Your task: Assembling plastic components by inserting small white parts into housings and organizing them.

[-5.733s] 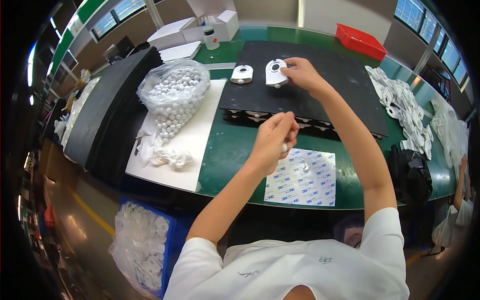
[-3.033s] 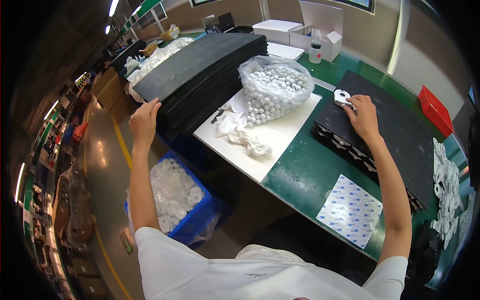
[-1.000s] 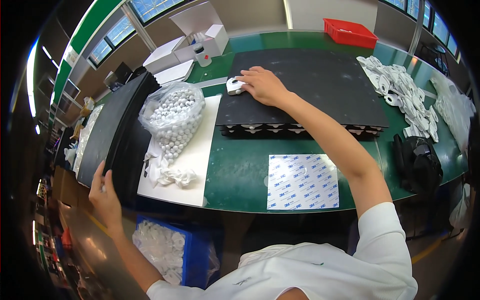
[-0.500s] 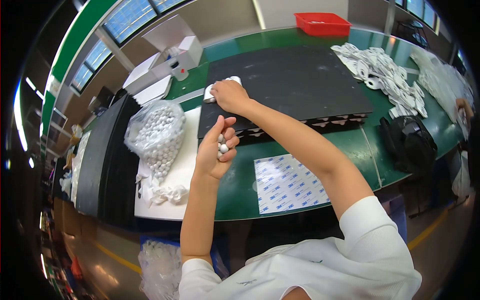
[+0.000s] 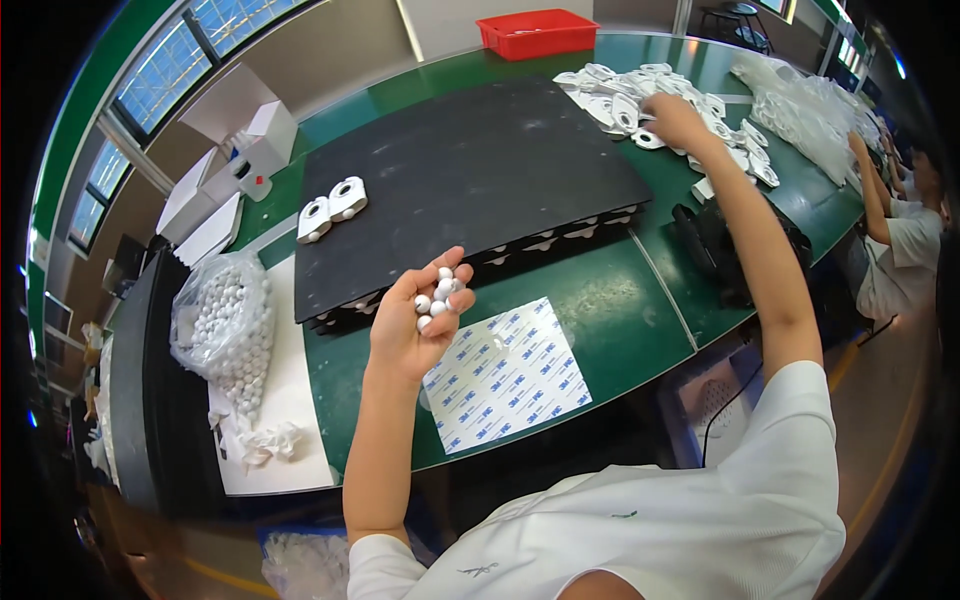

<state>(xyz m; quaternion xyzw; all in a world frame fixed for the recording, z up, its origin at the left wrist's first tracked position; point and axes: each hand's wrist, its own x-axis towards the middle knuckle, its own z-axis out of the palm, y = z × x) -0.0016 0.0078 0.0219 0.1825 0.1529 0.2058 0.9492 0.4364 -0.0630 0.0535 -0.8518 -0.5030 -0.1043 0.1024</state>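
Note:
In my left hand (image 5: 405,325), closed with the palm up over the near edge of the black board (image 5: 470,180), lie several small white balls (image 5: 440,298). My right hand (image 5: 678,122) reaches to the pile of flat white plastic pieces (image 5: 615,100) with round holes, at the board's far right corner. Its bent fingers touch the pile; their tips are partly hidden, so their grip does not show. Two white plastic pieces, one (image 5: 314,219) beside the other (image 5: 347,198), lie on the board's left end.
A clear bag of white balls (image 5: 225,320) rests on a white sheet at left. Near the table's front edge lies a blue-printed sheet (image 5: 508,375). A black bag (image 5: 735,245), a clear plastic bag (image 5: 810,115), a red tray (image 5: 537,35) and white boxes (image 5: 235,150) surround the board. Another person (image 5: 905,215) sits at right.
My right hand has left the white pieces on the board's left end and moved right to the pile. My left hand still holds the balls, its fingers a little looser. The view has swung right.

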